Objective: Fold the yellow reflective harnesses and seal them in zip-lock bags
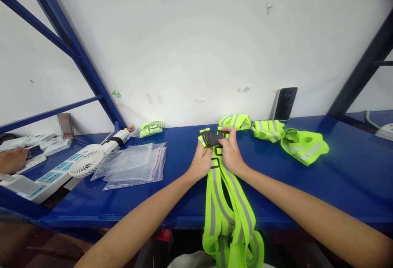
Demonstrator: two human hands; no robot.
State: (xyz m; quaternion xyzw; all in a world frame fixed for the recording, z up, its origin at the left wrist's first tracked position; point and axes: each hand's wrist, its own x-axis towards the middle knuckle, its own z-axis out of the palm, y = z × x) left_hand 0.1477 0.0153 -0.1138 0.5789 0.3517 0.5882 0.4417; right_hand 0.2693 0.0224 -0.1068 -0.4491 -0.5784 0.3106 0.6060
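Both hands are closed around the top end of a neon-yellow reflective strap vest (231,194) with grey stripes. My left hand (201,159) grips the strap beside the left half of a black plastic buckle (215,138). On the other side, my right hand (232,151) pinches the buckle's right end, thumb on its front. The buckle halves appear joined. Black strap adjusters sit just beneath it. From there the straps hang over the table's front edge toward my lap, bunched at the bottom.
Clear zip bags (138,165) lie left on the blue table (181,196), near a bagged neon bundle (151,129). Folded neon bundles (303,145) lie right. A phone (285,103) leans on the wall. A white fan (87,163) rests by a power strip (52,178). Another person's hand (14,159) is far left.
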